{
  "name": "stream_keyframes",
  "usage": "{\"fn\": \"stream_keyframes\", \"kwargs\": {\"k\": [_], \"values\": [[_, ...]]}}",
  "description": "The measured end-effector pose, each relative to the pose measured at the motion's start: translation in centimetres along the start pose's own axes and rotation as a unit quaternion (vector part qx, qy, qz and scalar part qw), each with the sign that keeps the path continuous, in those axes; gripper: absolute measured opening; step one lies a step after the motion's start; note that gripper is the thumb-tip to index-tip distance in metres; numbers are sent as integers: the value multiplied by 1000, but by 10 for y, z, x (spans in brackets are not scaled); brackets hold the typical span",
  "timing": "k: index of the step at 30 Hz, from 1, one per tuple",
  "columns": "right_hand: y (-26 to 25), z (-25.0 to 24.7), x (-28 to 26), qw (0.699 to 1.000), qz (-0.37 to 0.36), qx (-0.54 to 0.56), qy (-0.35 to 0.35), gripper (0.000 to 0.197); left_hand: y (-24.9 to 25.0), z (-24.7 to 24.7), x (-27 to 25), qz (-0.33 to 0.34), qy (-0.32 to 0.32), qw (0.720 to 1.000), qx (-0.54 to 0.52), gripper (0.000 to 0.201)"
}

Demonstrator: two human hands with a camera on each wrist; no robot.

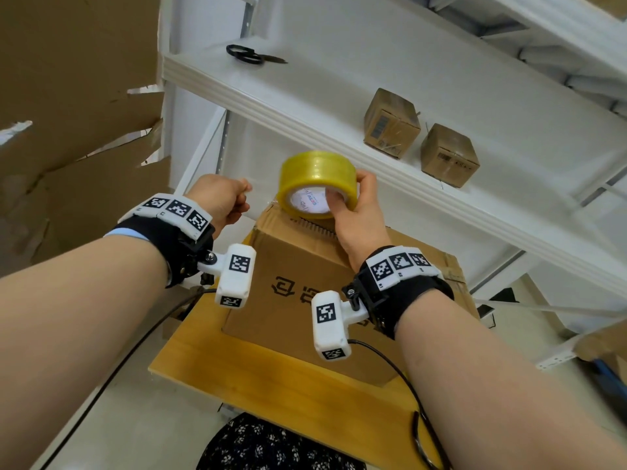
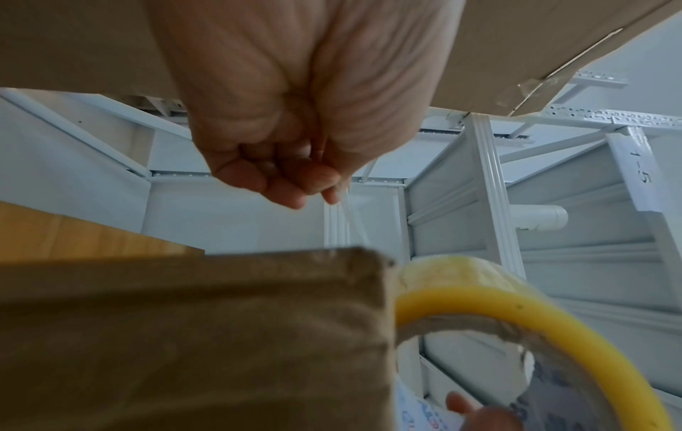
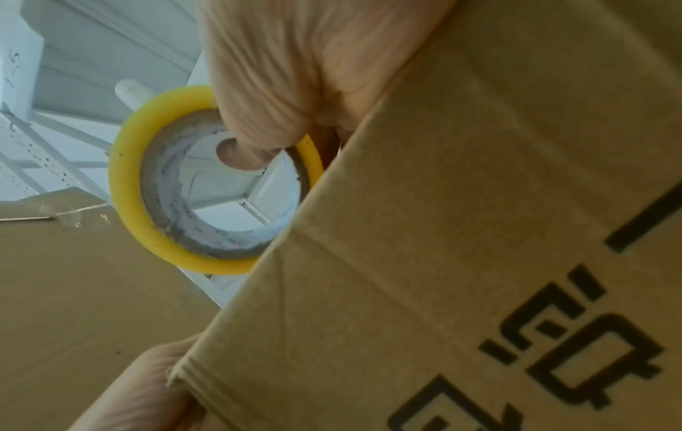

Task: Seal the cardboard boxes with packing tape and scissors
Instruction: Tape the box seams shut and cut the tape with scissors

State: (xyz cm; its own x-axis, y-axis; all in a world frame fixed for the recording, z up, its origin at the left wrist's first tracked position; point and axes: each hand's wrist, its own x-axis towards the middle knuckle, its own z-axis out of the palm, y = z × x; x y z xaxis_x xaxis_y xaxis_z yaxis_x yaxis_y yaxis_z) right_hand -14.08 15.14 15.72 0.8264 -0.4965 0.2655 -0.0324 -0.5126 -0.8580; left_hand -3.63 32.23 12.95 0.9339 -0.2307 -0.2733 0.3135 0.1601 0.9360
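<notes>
Above the far top edge of the brown cardboard box (image 1: pixel 295 276) my right hand (image 1: pixel 342 195) holds up a yellow roll of packing tape (image 1: pixel 317 179), thumb inside its core (image 3: pixel 236 154). To the left of the roll my left hand (image 1: pixel 237 198) has curled fingers pinching the clear free end of the tape (image 2: pixel 350 215), which stretches as a thin strip toward the roll (image 2: pixel 479 303). The box (image 3: pixel 442 233) has black printed marks on its side and stands on a wooden table (image 1: pixel 271 385). Black scissors (image 1: pixel 251 56) lie on the white shelf, far from both hands.
The white metal shelf (image 1: pixel 305 96) runs just behind the box and carries two small sealed cardboard boxes (image 1: pixel 390 123) (image 1: pixel 448 156). Large torn cardboard sheets (image 1: pixel 68 130) stand at the left. Black cables hang from both wrists over the table's front.
</notes>
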Motion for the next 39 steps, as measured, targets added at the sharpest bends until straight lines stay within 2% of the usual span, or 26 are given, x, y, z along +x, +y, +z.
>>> {"fn": "stream_keyframes", "kwargs": {"k": [3,7,9,11,13,16,21,25,28,31,33,36,39], "values": [[-3,-3,0,1000,2,-11,25,24,7,6,-4,5,7,1000,-10,23],[-1,-3,1,999,34,-1,43,32,12,12,-12,-13,-20,999,-29,22],[-1,-2,2,998,47,10,51,30,8,12,-12,25,-18,999,-16,20],[-2,-1,4,996,57,16,60,25,2,12,-11,105,-15,994,28,20],[-3,0,5,995,64,20,72,20,0,12,-9,173,-11,983,67,20],[-3,1,6,992,78,31,91,21,-1,13,-8,235,-30,965,109,21],[-4,2,6,991,90,41,95,25,0,26,-13,282,-68,929,227,23],[-5,2,4,990,95,50,95,27,2,31,-13,323,-76,883,333,25],[-11,4,3,988,108,60,94,34,-1,33,-9,327,-53,881,338,26],[-18,9,5,981,134,98,97,59,-4,33,-7,317,-39,889,329,24],[-21,13,8,975,148,128,101,65,-4,32,-6,312,-39,896,314,24],[-30,25,7,965,154,196,86,42,-4,31,-7,311,-37,897,311,23],[-31,39,5,951,148,266,62,16,-2,29,-9,320,-23,885,339,20]]}}
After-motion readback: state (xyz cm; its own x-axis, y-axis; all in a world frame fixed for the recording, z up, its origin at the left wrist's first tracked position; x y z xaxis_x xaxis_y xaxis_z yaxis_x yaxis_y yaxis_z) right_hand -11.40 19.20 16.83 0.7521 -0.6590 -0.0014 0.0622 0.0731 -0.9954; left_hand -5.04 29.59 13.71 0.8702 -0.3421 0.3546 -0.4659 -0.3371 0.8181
